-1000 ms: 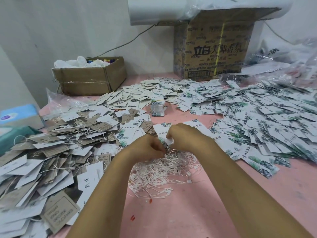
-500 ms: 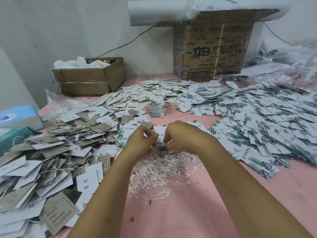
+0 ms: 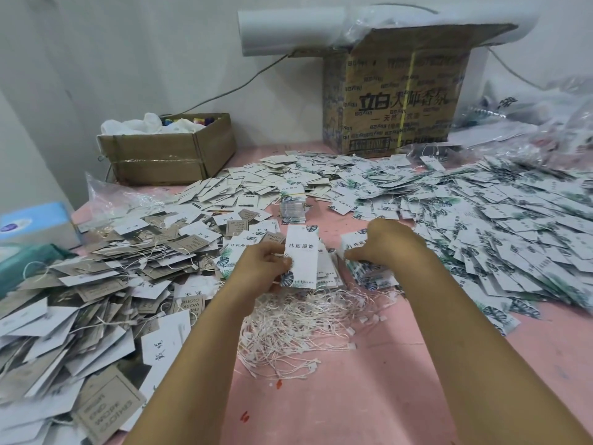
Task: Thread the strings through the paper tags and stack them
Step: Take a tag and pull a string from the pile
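My left hand (image 3: pixel 263 268) pinches a white paper tag (image 3: pixel 301 258) with dark characters and a green leaf corner, held upright above the heap of white strings (image 3: pixel 298 329). My right hand (image 3: pixel 382 245) reaches down with curled fingers onto a small stack of leaf-print tags (image 3: pixel 369 274) just right of the held tag; whether it grips one is hidden. A broad spread of leaf-print tags (image 3: pixel 497 226) covers the table's right side. Threaded grey and white tags (image 3: pixel 96 284) lie piled at the left.
A small cardboard box (image 3: pixel 167 155) stands at the back left and a large printed carton (image 3: pixel 398 91) at the back, with a white roll (image 3: pixel 272 30) on top. A banded tag bundle (image 3: pixel 292 203) sits mid-table. A blue tissue box (image 3: pixel 32 223) is at the left edge. Bare pink table (image 3: pixel 369 396) lies in front.
My hands have parted: the left has lifted a white tag upright, and the right has moved right onto the small stack of leaf-print tags.
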